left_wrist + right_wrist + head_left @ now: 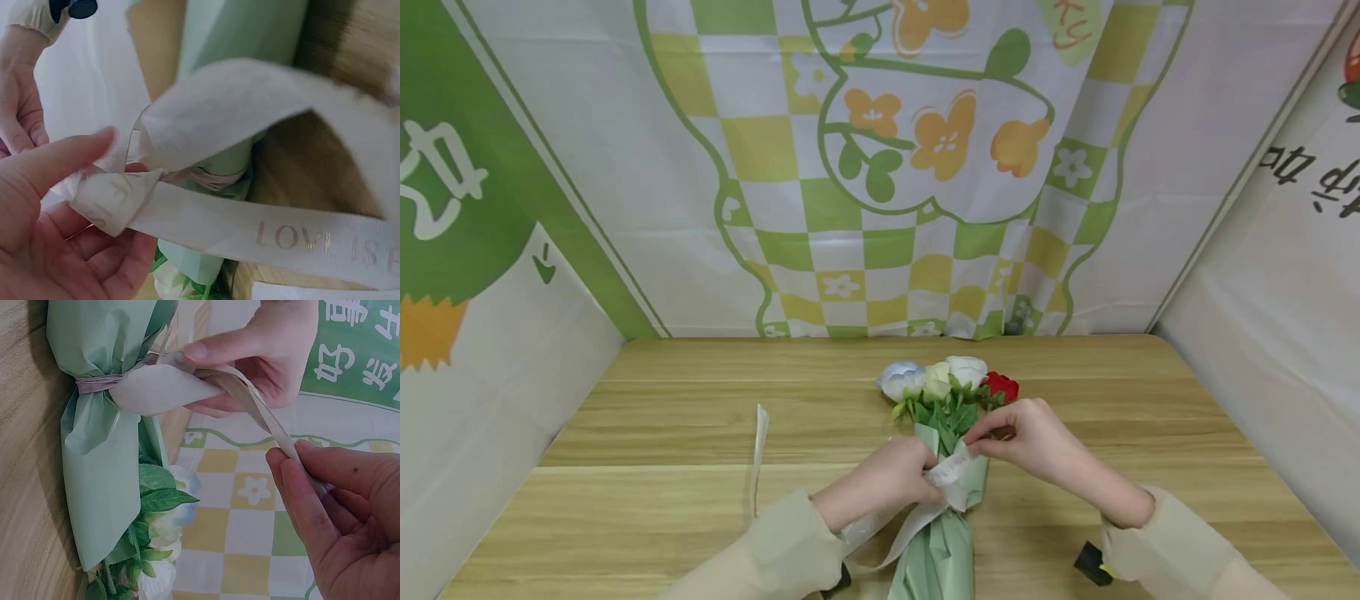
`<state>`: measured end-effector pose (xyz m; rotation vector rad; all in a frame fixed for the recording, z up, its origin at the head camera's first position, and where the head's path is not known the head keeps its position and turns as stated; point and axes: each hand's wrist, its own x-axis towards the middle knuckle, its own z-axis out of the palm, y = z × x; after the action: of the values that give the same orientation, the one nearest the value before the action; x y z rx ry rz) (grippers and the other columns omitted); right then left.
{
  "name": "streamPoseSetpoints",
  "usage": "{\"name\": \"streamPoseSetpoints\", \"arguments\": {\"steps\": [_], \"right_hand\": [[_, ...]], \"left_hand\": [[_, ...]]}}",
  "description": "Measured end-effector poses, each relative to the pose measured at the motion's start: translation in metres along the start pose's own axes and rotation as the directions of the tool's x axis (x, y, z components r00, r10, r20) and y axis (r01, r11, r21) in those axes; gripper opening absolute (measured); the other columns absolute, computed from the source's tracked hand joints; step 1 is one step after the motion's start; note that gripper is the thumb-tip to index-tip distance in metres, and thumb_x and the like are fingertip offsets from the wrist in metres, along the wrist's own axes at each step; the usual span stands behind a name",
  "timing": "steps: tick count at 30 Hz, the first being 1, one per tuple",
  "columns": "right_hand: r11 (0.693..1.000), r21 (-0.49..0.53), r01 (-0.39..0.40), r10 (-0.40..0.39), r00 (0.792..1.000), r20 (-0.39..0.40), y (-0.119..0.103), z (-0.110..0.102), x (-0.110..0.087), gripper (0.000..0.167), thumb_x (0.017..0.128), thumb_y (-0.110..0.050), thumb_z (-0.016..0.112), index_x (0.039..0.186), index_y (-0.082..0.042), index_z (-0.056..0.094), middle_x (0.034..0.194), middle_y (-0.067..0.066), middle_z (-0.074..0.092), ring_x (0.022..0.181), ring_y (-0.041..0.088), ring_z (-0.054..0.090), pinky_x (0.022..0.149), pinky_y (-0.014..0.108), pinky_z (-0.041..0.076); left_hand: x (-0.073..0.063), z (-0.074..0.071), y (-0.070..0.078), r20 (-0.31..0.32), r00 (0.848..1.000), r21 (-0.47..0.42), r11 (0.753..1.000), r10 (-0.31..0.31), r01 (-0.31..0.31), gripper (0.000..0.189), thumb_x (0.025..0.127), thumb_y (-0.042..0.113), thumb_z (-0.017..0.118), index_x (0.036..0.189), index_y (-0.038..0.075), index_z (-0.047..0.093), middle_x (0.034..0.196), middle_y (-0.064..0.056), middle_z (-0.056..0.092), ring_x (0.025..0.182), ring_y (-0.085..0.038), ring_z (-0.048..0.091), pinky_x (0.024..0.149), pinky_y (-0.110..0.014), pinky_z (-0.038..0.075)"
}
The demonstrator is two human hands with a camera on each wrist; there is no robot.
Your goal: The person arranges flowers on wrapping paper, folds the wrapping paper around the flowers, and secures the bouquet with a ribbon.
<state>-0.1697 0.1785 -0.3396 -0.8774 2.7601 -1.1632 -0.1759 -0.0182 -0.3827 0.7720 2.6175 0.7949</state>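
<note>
A bouquet wrapped in green paper [951, 542] lies on the table, its blue, cream, white and red flowers [936, 379] toward the back. A white ribbon [206, 228] with gold lettering goes round its gathered middle, beside a thin band [99, 384]. My left hand [898, 475] holds the ribbon close to the wrap, thumb over a folded part of it. In the right wrist view, my right hand [350, 500] pinches another stretch of the ribbon between thumb and fingertips, pulled out from the left hand. A loose loop of ribbon hangs past the left hand in the left wrist view.
A separate strip of white ribbon [758, 454] lies on the wooden table [647, 433] to the left. A small black object [1093, 564] sits near the right sleeve. Printed cloth [880, 275] hangs behind the table's back edge.
</note>
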Motion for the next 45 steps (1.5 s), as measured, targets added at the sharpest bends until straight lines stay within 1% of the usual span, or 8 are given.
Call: {"name": "streamPoseSetpoints", "arguments": {"steps": [5, 10, 12, 18, 25, 37, 41, 45], "right_hand": [[1.0, -0.003, 0.01, -0.01, 1.0, -0.005, 0.0, -0.001, -0.001, 0.007, 0.078, -0.009, 0.071, 0.083, -0.005, 0.073, 0.077, 0.002, 0.07, 0.064, 0.006, 0.063, 0.055, 0.02, 0.05], [1.0, -0.002, 0.005, -0.005, 1.0, -0.009, 0.002, -0.001, -0.001, 0.006, 0.078, -0.008, 0.071, 0.082, -0.005, 0.073, 0.077, 0.003, 0.07, 0.065, 0.008, 0.064, 0.056, 0.019, 0.05], [1.0, -0.002, -0.005, 0.005, 1.0, -0.01, 0.003, -0.001, -0.002, 0.006, 0.077, -0.007, 0.071, 0.082, -0.005, 0.073, 0.077, 0.003, 0.07, 0.066, 0.008, 0.064, 0.056, 0.019, 0.05], [1.0, -0.006, -0.025, 0.025, 1.0, -0.01, 0.006, 0.0, -0.004, 0.006, 0.077, -0.007, 0.071, 0.082, -0.006, 0.073, 0.077, 0.002, 0.07, 0.065, 0.004, 0.062, 0.057, 0.02, 0.05], [1.0, 0.015, -0.008, 0.008, 1.0, -0.004, 0.005, -0.003, -0.005, 0.006, 0.078, -0.008, 0.071, 0.083, -0.005, 0.073, 0.077, 0.002, 0.07, 0.065, 0.005, 0.063, 0.057, 0.02, 0.05], [1.0, 0.025, -0.014, 0.014, 1.0, -0.01, 0.002, -0.005, -0.007, 0.005, 0.077, -0.008, 0.071, 0.081, -0.005, 0.072, 0.077, 0.004, 0.07, 0.066, 0.006, 0.064, 0.057, 0.02, 0.051], [0.999, 0.03, -0.013, 0.013, 1.0, -0.006, 0.004, -0.005, -0.008, 0.005, 0.077, -0.008, 0.071, 0.08, -0.004, 0.072, 0.077, 0.003, 0.07, 0.066, 0.006, 0.064, 0.057, 0.021, 0.051], [0.999, 0.032, -0.015, 0.015, 1.0, 0.003, 0.006, -0.005, -0.009, 0.004, 0.076, -0.005, 0.071, 0.08, -0.004, 0.072, 0.076, 0.002, 0.07, 0.066, 0.005, 0.063, 0.058, 0.021, 0.051]], "left_hand": [[-0.001, -0.005, 0.0, 0.007, 1.0, -0.178, 0.984, 0.015, -0.013, 0.052, 0.077, 0.032, 0.072, 0.048, 0.017, 0.032, 0.043, 0.01, 0.02, 0.041, -0.004, 0.016, 0.04, -0.017, 0.017], [-0.001, -0.008, -0.001, -0.003, 1.0, -0.28, 0.96, 0.029, -0.029, 0.05, 0.09, 0.038, 0.055, 0.048, 0.014, 0.04, 0.042, 0.008, 0.026, 0.039, -0.005, 0.019, 0.039, -0.019, 0.02], [0.0, -0.009, -0.002, -0.035, 0.999, -0.307, 0.951, 0.029, -0.038, 0.048, 0.094, 0.034, 0.048, 0.052, 0.011, 0.05, 0.042, 0.007, 0.028, 0.039, -0.005, 0.021, 0.04, -0.019, 0.021], [0.001, -0.011, -0.003, -0.14, 0.989, -0.285, 0.954, 0.055, -0.093, 0.031, 0.091, 0.017, 0.055, 0.065, 0.004, 0.065, 0.046, 0.007, 0.036, 0.042, -0.005, 0.027, 0.042, -0.018, 0.024], [0.001, -0.01, -0.003, -0.248, 0.969, -0.312, 0.947, 0.002, -0.081, 0.009, 0.081, 0.013, 0.068, 0.075, 0.006, 0.07, 0.071, 0.001, 0.064, 0.063, -0.006, 0.056, 0.057, -0.019, 0.046], [-0.001, -0.014, 0.0, -0.302, 0.951, -0.376, 0.925, -0.065, -0.056, 0.016, 0.073, 0.003, 0.073, 0.08, 0.004, 0.059, 0.07, 0.0, 0.056, 0.063, -0.008, 0.051, 0.058, -0.02, 0.045], [-0.001, -0.016, 0.001, -0.285, 0.956, -0.393, 0.918, -0.068, -0.052, 0.02, 0.073, 0.001, 0.072, 0.088, 0.0, 0.06, 0.071, 0.0, 0.054, 0.062, -0.008, 0.051, 0.057, -0.019, 0.045], [-0.002, -0.019, 0.002, -0.256, 0.966, -0.339, 0.939, -0.039, -0.052, 0.014, 0.078, 0.004, 0.068, 0.092, 0.001, 0.067, 0.071, 0.002, 0.058, 0.064, -0.007, 0.052, 0.058, -0.019, 0.045]]}}
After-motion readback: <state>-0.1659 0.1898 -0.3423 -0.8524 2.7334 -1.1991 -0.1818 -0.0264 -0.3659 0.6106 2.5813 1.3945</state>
